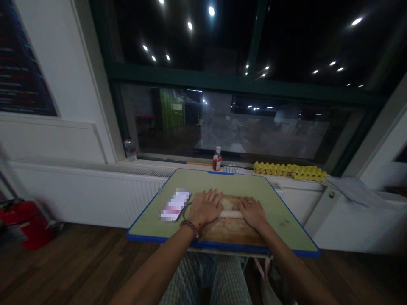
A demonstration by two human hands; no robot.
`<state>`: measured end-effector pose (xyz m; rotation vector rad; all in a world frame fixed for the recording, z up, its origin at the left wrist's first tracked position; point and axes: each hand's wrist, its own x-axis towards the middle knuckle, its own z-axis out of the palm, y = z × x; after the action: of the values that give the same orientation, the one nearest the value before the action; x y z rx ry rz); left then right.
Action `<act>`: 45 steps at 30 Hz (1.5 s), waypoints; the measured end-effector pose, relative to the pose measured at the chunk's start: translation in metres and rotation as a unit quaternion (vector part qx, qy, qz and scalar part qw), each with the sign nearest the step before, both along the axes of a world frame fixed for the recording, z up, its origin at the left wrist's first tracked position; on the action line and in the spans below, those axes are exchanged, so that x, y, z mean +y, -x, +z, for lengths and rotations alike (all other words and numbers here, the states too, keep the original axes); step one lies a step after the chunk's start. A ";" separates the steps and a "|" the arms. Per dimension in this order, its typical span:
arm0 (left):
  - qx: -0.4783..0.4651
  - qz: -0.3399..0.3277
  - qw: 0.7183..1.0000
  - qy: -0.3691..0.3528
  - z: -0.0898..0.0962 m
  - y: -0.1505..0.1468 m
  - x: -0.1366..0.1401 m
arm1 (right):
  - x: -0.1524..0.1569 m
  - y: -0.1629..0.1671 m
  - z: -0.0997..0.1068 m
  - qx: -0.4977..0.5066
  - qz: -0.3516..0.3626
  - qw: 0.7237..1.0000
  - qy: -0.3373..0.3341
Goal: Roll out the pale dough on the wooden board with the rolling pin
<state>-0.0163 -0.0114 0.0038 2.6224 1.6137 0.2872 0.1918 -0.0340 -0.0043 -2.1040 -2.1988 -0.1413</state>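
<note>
While our forearms reach over the pale green, blue-rimmed rectangular bench [276, 192]: both palms face down, close to the middle of its near edge.
Bare left hand [207, 207]: unclenched, fingers spread toward the far edge, palm laid over the left part of our pale cylindrical rolling pin [231, 214]; a dark beaded bracelet [191, 228] circles the wrist.
Bare right hand [252, 212]: likewise unclenched, fingers pointing forward, covering the pin's right part; we cannot see the pin's ends under our palms.
Rolling pin's place: over our brown wooden board [232, 234], roughly parallel to the bench's near edge.
Pale, rounded dough [226, 204]: on the board, just beyond the pin; whether they touch, we cannot tell.
Bright-screened rectangular phone [175, 206]: flat near the bench's left edge, left of our board.
White window ledge [152, 164]: past the far edge, carrying a small white-capped bottle with a red-and-white label [217, 160] and, beyond the far right corner, bumpy yellow egg trays [289, 171].
</note>
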 end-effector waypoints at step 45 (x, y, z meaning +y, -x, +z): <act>-0.072 0.100 0.986 -0.111 0.004 0.001 0.064 | 0.096 0.001 0.008 0.106 -0.112 0.988 -0.005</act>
<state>-0.0168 0.0525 0.0081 2.5176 1.8936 0.6863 0.1910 0.0623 0.0037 -2.2395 -1.8378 0.0524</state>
